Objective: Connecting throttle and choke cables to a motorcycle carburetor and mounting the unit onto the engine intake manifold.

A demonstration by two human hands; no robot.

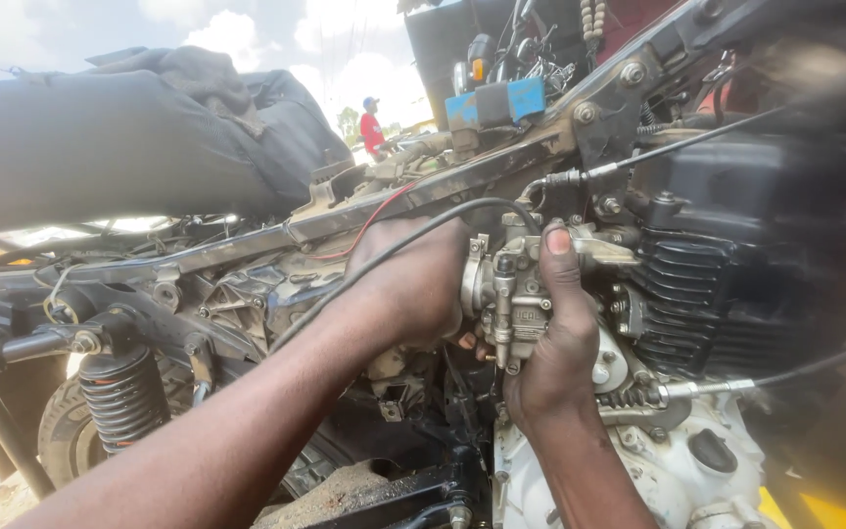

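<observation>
Gripping the carburetor [504,294] from both sides, my hands sit close together in the middle of the motorcycle's open frame. My right hand [560,343] comes up from below, palm wrapped against the carburetor's right flank, thumb pointing upward along its top edge with the nail in plain sight. My left hand [413,284] reaches in from the lower left and closes over the carburetor's left end; its fingers are hidden behind the metal body, so I cannot tell exactly how they curl, though the hand is clearly pressed on the part. The carburetor itself is a dull grey casting, held upright just behind the black finned engine cylinder [707,294] and beneath the frame rail [345,220] that slants across the view.

A black cable [384,255] arcs over my left wrist and runs toward the top of the carburetor. A thin red wire [374,217] trails along the frame rail just above my left hand. Below my right wrist lies the pale grey engine casing [678,460], and a second cable [815,364] with a metal end stretches off to the right. To the far left stands the coiled rear shock spring [119,397], well apart from my hands. Above it, the dark seat [119,137] fills the upper left. A blue box [496,103] is fixed high on the frame, and a person in a red shirt [372,127] stands far off under a bright sky.
</observation>
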